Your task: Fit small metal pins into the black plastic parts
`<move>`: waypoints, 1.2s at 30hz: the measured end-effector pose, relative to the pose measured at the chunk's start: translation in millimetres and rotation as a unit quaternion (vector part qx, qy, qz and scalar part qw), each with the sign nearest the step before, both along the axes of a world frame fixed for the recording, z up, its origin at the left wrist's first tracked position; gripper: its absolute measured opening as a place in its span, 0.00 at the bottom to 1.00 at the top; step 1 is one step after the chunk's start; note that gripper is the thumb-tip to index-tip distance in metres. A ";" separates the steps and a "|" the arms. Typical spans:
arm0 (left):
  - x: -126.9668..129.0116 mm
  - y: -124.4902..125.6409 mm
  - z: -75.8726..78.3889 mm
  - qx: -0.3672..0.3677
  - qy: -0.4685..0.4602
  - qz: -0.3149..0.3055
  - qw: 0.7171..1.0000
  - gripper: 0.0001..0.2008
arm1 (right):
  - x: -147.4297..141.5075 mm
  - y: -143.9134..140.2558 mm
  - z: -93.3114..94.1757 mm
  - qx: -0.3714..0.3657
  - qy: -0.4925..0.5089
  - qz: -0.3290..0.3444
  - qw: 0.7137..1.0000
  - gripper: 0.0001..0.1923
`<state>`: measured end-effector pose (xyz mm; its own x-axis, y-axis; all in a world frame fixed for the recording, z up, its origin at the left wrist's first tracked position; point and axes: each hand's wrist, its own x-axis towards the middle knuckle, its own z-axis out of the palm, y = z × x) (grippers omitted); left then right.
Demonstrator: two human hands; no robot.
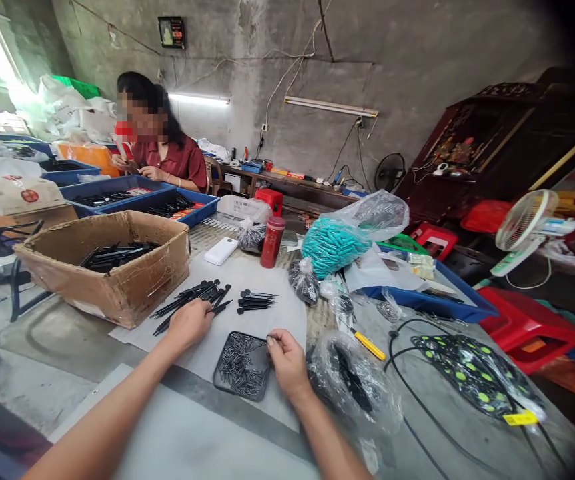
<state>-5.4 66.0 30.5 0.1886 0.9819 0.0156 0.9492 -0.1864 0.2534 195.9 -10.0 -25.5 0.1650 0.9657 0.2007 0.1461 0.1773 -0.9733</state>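
Black flat-headed stakes [186, 295] lie at the curled left hand [192, 325], a tray [240, 397] of pins [241, 365] beside the right hand [286, 360], but I cannot tell what either grips.

Black sticks [183, 297] in a loose overlapping pile on white paper [287, 313]; small bunch [256, 301] beside it, roughly parallel, heads left from here. Black tray [260, 359] sits flat nearer the table edge, dark pins [240, 367] jumbled inside.

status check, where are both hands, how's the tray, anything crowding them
Left hand at the loose black pieces; right hand at the right rim of the tray, which holds dark pins; plastic bag close by.
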 end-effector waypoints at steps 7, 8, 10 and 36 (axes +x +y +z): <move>-6.8 -8.6 3.5 -0.074 -0.402 0.011 0.912 0.14 | 2.0 1.4 15.6 0.016 -0.233 0.003 0.972 0.08; -4.6 -11.7 4.3 -0.103 -0.472 0.017 0.875 0.18 | 1.2 1.3 17.6 0.015 -0.284 0.006 0.959 0.08; 1.1 -19.0 6.9 -0.155 -0.566 0.029 0.809 0.24 | -0.8 1.1 20.4 0.006 -0.385 0.008 0.923 0.09; 20.1 -46.6 -9.4 -0.241 -0.599 -0.086 0.759 0.18 | -6.2 -2.4 27.4 0.032 -0.442 0.044 0.895 0.10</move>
